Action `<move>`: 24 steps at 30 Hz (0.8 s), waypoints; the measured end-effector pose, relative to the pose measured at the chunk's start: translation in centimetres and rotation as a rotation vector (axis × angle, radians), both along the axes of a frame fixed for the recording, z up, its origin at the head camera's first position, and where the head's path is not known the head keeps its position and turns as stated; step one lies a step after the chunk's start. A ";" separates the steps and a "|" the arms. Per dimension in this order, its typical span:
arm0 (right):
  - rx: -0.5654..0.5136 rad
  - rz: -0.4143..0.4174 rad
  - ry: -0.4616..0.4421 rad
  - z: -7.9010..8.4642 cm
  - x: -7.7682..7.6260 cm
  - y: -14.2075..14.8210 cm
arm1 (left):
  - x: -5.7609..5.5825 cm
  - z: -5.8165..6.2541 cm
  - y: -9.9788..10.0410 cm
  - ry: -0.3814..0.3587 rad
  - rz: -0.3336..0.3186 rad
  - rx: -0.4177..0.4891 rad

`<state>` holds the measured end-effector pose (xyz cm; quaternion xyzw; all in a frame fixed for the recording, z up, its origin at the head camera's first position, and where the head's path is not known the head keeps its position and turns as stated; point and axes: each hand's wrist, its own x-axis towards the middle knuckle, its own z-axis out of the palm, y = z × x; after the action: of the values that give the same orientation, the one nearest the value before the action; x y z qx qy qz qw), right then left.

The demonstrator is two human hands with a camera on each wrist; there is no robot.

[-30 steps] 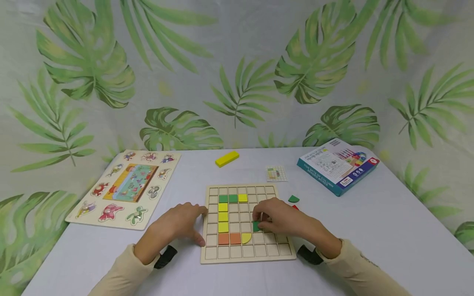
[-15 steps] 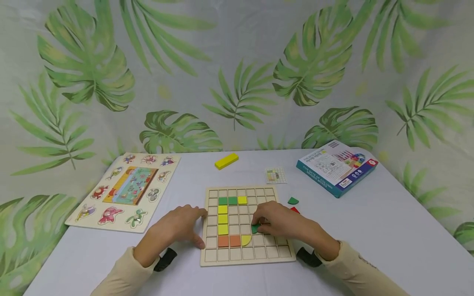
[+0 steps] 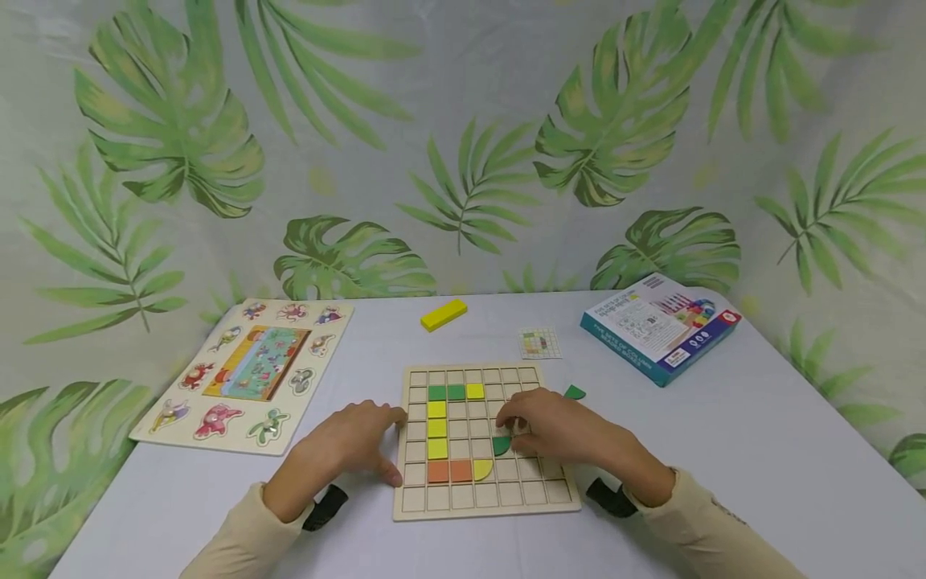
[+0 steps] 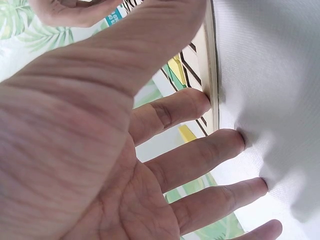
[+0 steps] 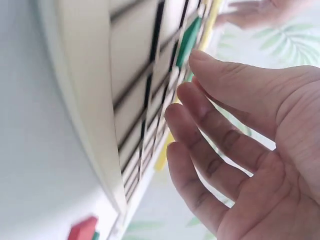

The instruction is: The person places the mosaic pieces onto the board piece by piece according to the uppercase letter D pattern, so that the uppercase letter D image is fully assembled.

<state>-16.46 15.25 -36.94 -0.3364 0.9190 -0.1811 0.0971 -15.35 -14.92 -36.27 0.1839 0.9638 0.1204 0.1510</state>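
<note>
A wooden grid board lies on the white table. On it a green quarter-circle tile sits in a cell, rounded side toward the lower right. Beside that tile my right hand hovers with loosely bent fingers, its thumb tip close to the tile and nothing pinched. At the board's left edge rests my left hand, fingers spread; in the left wrist view a fingertip touches the edge. Other tiles form an outline: green squares, yellow squares, orange squares and a yellow quarter-circle.
Off the board's right side lie a green quarter-circle and a red tile, the latter hidden by my hand in the head view. Behind are a yellow block, a pattern card and a box. An animal puzzle board lies left.
The right thumb and fingers have let go of the green quarter-circle, which stays in its cell, and moved slightly right. The left hand keeps its place at the board's edge.
</note>
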 end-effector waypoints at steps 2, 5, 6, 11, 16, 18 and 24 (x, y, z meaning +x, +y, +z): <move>0.000 -0.026 -0.004 0.4 -0.2 0.6 | 0.0 0.0 0.0 0.002 -0.003 0.002; 0.009 -0.055 -0.006 0.9 -0.4 1.7 | 0.0 0.0 0.1 -0.002 -0.001 0.004; 0.014 -0.062 -0.003 1.0 -0.5 2.2 | 0.0 0.0 0.1 -0.006 0.004 0.005; 0.031 -0.093 0.013 1.2 -1.1 4.3 | 0.0 0.0 0.1 -0.007 0.011 0.007; 0.032 -0.115 0.029 1.3 -1.6 6.4 | -0.1 -0.1 0.1 0.003 0.007 0.004; 0.015 -0.118 0.024 1.4 -1.8 7.2 | -0.1 -0.1 0.0 0.002 0.006 0.003; -0.035 -0.093 0.010 1.2 -2.3 9.3 | 0.0 -0.1 0.0 -0.004 0.009 0.007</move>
<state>-18.79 24.53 -35.71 -0.2960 0.9308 -0.1998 0.0783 -15.40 -14.89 -36.34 0.1801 0.9638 0.1247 0.1520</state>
